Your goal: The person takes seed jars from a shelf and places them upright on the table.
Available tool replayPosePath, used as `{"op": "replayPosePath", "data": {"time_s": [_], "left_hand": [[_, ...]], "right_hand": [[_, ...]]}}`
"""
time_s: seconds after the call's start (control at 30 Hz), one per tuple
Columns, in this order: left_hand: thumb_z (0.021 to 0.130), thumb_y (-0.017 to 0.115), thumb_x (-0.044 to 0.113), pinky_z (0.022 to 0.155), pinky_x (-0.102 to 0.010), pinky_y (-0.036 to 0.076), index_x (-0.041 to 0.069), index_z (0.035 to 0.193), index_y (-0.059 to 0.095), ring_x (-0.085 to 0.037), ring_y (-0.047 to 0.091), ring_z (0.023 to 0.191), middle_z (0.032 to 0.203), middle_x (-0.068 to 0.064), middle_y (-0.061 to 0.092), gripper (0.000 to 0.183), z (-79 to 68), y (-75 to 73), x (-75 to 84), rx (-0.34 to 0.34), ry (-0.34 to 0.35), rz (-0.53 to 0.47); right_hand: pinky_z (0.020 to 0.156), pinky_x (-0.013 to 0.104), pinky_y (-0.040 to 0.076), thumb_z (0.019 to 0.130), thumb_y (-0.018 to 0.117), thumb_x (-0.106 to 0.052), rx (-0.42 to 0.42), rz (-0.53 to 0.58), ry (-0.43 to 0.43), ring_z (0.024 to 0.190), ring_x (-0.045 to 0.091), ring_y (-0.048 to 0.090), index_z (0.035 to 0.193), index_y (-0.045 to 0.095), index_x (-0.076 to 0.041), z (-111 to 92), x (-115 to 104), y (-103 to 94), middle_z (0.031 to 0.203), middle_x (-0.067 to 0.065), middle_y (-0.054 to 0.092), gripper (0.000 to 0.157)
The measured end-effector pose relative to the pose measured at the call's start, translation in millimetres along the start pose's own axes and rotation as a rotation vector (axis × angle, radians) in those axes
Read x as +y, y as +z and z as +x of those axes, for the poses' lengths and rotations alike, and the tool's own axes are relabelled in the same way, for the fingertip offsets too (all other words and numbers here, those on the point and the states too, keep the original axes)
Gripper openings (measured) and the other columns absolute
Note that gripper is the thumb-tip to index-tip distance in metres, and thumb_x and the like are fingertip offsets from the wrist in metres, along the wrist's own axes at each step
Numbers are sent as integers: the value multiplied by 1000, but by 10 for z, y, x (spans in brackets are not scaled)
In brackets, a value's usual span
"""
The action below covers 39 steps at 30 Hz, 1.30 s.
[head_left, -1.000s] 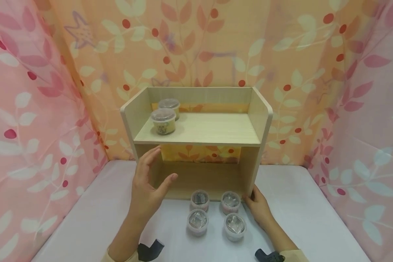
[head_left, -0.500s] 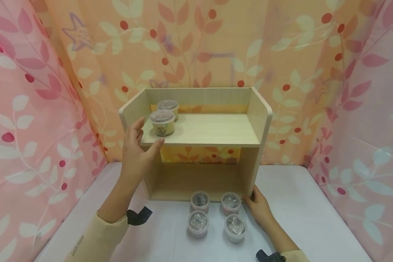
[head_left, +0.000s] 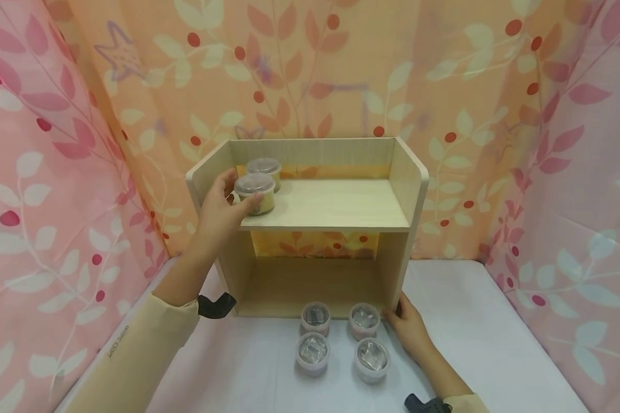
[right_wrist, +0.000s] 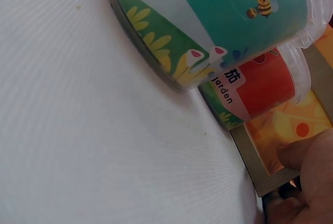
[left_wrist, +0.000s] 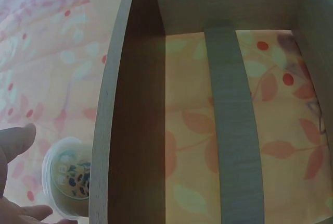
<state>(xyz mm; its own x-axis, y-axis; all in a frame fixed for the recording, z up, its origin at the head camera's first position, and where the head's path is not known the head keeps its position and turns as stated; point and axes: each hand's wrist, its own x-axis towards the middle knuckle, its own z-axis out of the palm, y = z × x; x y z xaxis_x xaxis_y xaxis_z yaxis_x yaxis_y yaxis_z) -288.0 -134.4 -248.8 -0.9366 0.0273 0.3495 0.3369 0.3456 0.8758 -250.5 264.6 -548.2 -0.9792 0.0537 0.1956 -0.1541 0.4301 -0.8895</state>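
A two-tier wooden shelf [head_left: 330, 229] stands on the table. On its upper left sit two lidded plastic tubs with yellowish sides, a front tub [head_left: 255, 198] and a rear tub [head_left: 265, 169]. My left hand [head_left: 221, 209] reaches around the front tub, thumb before it and fingers at its left. In the left wrist view the thumb [left_wrist: 18, 139] looks apart from that tub [left_wrist: 70, 179], whose far side the shelf board hides. At the shelf's lower right corner, my right hand [head_left: 410, 328] holds the side panel [right_wrist: 258, 185] between thumb and fingers.
Several clear-lidded tubs stand on the white table [head_left: 475, 344] before the shelf. The right wrist view shows a teal-labelled tub [right_wrist: 244, 15] with a bee and a red-labelled tub [right_wrist: 260, 86]. A patterned curtain [head_left: 310, 74] hangs behind the shelf.
My left hand has risen from the lower compartment's left side to the front tub on the upper shelf. My right hand stays at the corner; the tubs have not moved.
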Motion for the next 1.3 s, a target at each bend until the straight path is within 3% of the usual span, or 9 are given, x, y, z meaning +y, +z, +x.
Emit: {"op": "replayPosePath", "data": {"time_s": [0.13,0.3,0.77,1.07,1.3], "left_hand": [[92,77,40,128,-42,20,9,164,15,-23,20,157,170,-10,19,100,72,1,7,-19,-43,-1],[93,77,38,124,-41,29,5,163,16,-26,31,151,167,-14,25,98,128,25,-30,-35,-71,-16],[86,83,43,118,-39,40,5,156,36,-25,46,137,152,-12,45,93,117,35,-66,36,-82,-28],[86,84,40,114,-34,44,8,153,42,-20,52,131,144,-8,52,85,-69,15,61,38,-19,-81],[90,81,34,96,-13,49,9,152,44,-16,55,122,135,-5,53,76,-316,-22,48,40,-17,-153]], "right_hand": [[118,53,35,100,63,-6,0,10,0,143,42,43,161,30,-8,4,-3,5,155,24,45,69],[119,54,34,100,62,-6,4,14,5,144,42,42,160,31,-8,2,-8,5,156,24,44,68],[119,54,33,101,63,-8,6,16,4,144,42,42,160,33,-11,4,-7,14,156,23,45,66],[119,55,34,101,62,-9,4,0,3,145,42,41,161,30,-11,3,20,-12,156,22,44,68],[120,54,32,101,63,-8,10,19,-13,145,42,40,161,31,-11,23,15,0,157,23,43,68]]}}
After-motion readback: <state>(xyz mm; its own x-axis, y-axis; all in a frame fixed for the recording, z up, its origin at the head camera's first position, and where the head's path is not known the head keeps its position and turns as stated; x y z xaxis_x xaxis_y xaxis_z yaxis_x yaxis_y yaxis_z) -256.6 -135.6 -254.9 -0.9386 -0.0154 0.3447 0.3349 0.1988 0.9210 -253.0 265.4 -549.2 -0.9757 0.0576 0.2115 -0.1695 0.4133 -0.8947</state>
